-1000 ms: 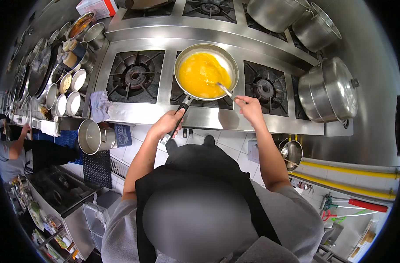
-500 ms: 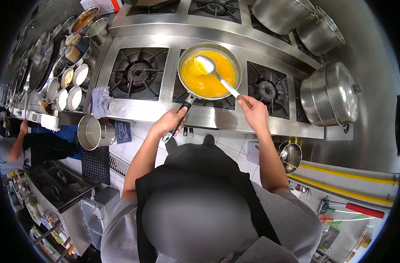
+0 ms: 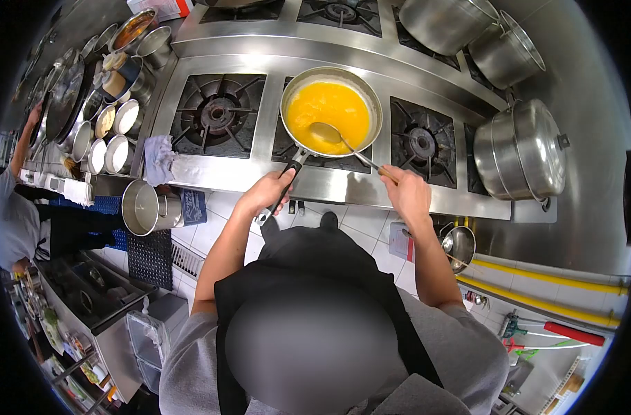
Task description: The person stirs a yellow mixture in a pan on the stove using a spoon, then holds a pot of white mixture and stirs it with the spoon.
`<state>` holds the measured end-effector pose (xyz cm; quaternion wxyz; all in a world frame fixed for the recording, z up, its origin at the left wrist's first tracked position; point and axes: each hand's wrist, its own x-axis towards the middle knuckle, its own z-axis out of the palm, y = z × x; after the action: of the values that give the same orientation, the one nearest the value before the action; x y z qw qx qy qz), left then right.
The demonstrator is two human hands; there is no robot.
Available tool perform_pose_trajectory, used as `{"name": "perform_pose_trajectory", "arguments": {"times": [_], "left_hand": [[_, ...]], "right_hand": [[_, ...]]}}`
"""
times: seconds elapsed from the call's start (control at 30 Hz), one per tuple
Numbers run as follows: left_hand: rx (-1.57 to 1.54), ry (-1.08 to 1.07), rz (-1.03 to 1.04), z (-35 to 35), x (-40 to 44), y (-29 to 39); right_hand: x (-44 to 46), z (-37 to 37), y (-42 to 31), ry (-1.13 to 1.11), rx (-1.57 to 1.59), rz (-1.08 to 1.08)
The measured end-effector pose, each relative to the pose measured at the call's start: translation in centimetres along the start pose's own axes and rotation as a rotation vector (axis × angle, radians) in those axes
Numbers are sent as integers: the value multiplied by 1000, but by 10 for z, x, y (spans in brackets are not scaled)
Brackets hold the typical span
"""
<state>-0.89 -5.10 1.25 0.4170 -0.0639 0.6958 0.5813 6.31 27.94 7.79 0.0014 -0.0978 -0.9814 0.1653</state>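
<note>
Stirring, apparently, opaque yellow liquid (image 3: 329, 104) in a round metal frying pan (image 3: 375, 111) over a black-grated burner (image 3: 280, 148), near the middle of the steel stove's front edge (image 3: 222, 176). Gripping black handle (image 3: 297, 161) with left hand's fingers (image 3: 281, 196), brown-handled metal spoon (image 3: 325, 131) with right hand's (image 3: 409, 195). Likely needing a steady pan next.

Grey short sleeves (image 3: 460, 349), black apron (image 3: 329, 266)

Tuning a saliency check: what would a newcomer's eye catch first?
The bright yellow liquid in the pan on the stove, upper centre, with the spoon over it. Next, just below: the left hand gripping the pan's black handle and the right hand holding the spoon. Then the big shiny lidded pot at the stove's right end.
</note>
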Motion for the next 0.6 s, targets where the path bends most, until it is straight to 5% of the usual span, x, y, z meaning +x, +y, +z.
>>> {"name": "perform_pose_trajectory", "arguments": {"times": [0.6], "left_hand": [[0,9,-16,2,-3,3]], "right_hand": [[75,39,37,227,-158,43]]}}
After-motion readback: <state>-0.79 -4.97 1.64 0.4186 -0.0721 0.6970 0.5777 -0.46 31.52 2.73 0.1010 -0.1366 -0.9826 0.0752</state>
